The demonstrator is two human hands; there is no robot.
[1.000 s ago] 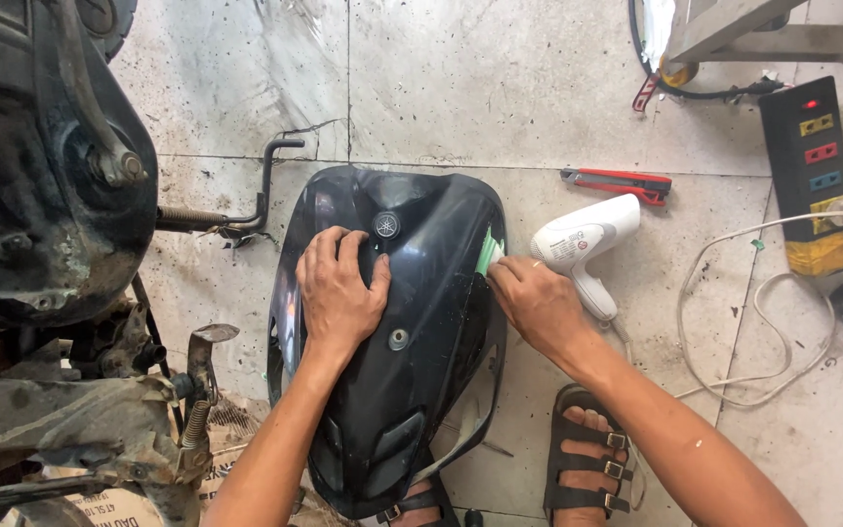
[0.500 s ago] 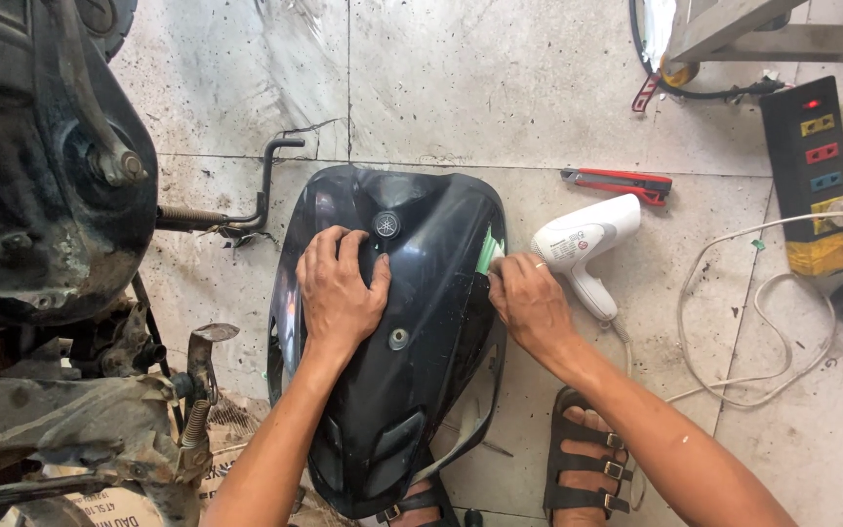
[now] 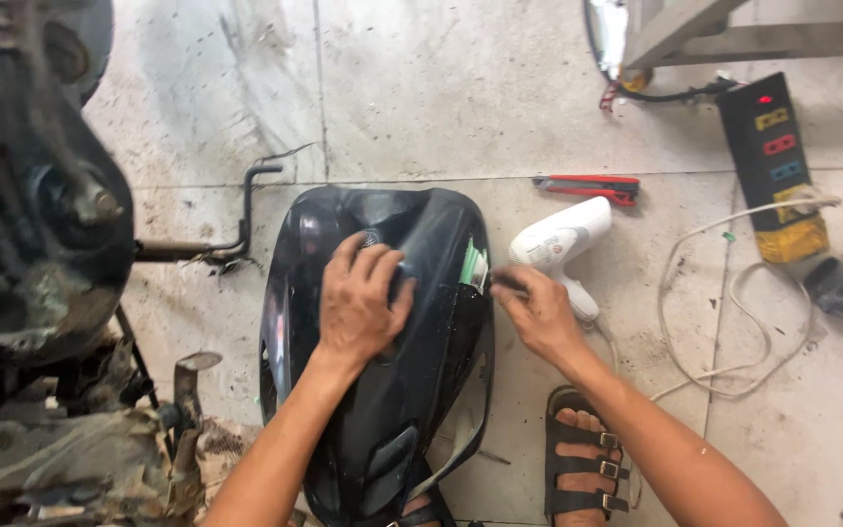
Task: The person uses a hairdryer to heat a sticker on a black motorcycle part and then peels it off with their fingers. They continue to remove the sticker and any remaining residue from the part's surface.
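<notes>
One glossy black curved panel (image 3: 382,351) lay on the tiled floor (image 3: 421,88); the left hand (image 3: 361,298) pressed flat on it, the right hand (image 3: 539,310) pinched its right edge; farther lay one white hairdryer (image 3: 558,242), one red cutter (image 3: 587,185).

Left hand (image 3: 361,303) flat, palm down, fingers (image 3: 375,262) spread and pressing. Right hand (image 3: 539,310) lower-right, fingers (image 3: 504,285) pinched together at the tips. Both forearms bare, reaching up from bottom edge.
</notes>
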